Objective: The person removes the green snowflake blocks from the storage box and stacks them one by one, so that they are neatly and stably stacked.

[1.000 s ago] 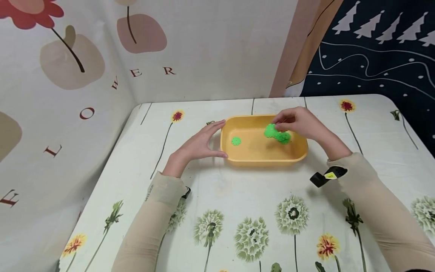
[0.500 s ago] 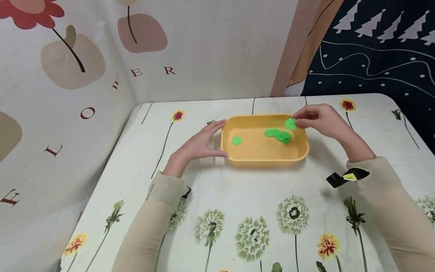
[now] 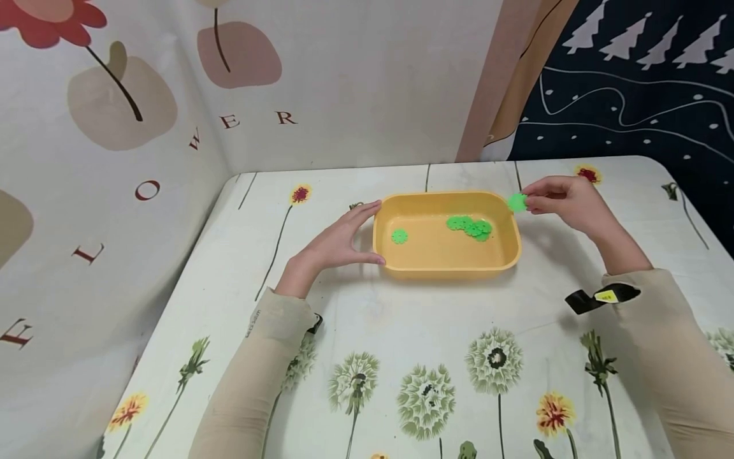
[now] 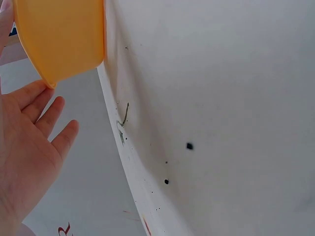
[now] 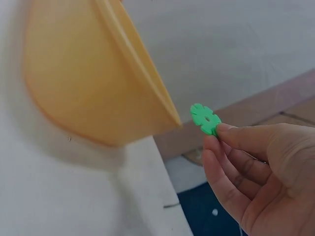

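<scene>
A yellow rectangular tray [image 3: 447, 272] stands on the table. Within it, several green notched discs [image 3: 470, 227] lie clustered toward the right, and one lone green disc [image 3: 399, 236] is near the left end. My right hand [image 3: 576, 203] pinches another green notched disc [image 5: 204, 118] between thumb and fingers, just outside the tray's right end. This held disc has a small hole in its middle. My left hand [image 3: 332, 242] spans the tray's left end with fingers spread, fingertips at the rim corner in the left wrist view, where the thumb is mostly cut off.
The table is covered with a flower-printed white cloth [image 3: 367, 319]. Behind it hangs a pale printed fabric [image 3: 367, 83], and a dark tree-patterned fabric [image 3: 625, 108] hangs at the right.
My right hand has lifted one green disc from the cluster and carried it right, past the tray's right rim. The left hand has stayed at the tray's left end.
</scene>
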The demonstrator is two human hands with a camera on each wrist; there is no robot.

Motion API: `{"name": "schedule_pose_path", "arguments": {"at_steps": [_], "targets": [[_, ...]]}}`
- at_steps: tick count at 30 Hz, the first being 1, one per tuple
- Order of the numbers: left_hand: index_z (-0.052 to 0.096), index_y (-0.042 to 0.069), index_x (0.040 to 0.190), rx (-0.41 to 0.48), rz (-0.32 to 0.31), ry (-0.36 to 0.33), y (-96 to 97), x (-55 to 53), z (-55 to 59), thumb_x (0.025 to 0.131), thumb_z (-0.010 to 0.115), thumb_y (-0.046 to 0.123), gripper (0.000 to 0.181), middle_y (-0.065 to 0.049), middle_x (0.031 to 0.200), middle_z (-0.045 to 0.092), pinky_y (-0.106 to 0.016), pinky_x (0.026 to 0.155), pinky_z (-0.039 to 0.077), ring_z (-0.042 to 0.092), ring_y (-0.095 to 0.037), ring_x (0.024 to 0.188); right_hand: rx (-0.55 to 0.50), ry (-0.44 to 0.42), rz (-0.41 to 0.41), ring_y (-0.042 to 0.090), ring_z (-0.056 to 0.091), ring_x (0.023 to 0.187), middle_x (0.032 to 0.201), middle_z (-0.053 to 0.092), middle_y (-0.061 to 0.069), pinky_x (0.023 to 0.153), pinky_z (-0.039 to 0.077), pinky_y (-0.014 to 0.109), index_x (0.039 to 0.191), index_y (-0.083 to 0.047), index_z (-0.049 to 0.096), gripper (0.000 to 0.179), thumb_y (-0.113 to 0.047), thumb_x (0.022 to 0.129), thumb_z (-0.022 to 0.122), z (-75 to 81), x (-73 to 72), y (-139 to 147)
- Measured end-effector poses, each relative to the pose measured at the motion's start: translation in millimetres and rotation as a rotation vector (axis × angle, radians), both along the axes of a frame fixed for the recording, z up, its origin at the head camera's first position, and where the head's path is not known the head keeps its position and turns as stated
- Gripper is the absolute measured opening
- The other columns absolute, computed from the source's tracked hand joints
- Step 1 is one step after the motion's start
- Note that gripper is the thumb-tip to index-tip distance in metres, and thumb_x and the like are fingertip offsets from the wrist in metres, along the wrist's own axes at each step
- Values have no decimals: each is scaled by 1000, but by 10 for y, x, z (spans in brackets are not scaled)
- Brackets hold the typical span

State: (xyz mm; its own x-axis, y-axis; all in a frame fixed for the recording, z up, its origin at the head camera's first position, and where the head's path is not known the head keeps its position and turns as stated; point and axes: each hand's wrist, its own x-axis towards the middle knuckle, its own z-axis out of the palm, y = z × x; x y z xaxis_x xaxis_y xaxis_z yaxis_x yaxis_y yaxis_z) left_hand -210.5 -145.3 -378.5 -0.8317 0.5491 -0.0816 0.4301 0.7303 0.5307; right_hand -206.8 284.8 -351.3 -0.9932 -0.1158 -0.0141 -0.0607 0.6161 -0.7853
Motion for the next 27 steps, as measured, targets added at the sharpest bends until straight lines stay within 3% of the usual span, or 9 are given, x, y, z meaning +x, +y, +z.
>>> {"name": "schedule_pose_path", "arguments": {"at_steps": [12, 27], "targets": [[19, 28, 160, 10, 3, -1, 0, -2, -7, 71, 80, 66, 115, 10, 168, 16, -52, 123, 25, 13, -19, 156, -21, -97, -109, -10, 62, 73, 78, 60, -32, 71, 50, 4, 128, 4, 59, 44, -28, 98, 63, -248, -74, 200], [18, 29, 160, 6, 5, -7, 2, -5, -13, 70, 81, 64, 116, 11, 168, 15, -52, 123, 24, 12, -19, 157, -3, -194, -165, -8, 61, 70, 79, 58, -27, 68, 54, 10, 129, 7, 58, 40, -20, 100, 61, -555, -164, 352]]}}
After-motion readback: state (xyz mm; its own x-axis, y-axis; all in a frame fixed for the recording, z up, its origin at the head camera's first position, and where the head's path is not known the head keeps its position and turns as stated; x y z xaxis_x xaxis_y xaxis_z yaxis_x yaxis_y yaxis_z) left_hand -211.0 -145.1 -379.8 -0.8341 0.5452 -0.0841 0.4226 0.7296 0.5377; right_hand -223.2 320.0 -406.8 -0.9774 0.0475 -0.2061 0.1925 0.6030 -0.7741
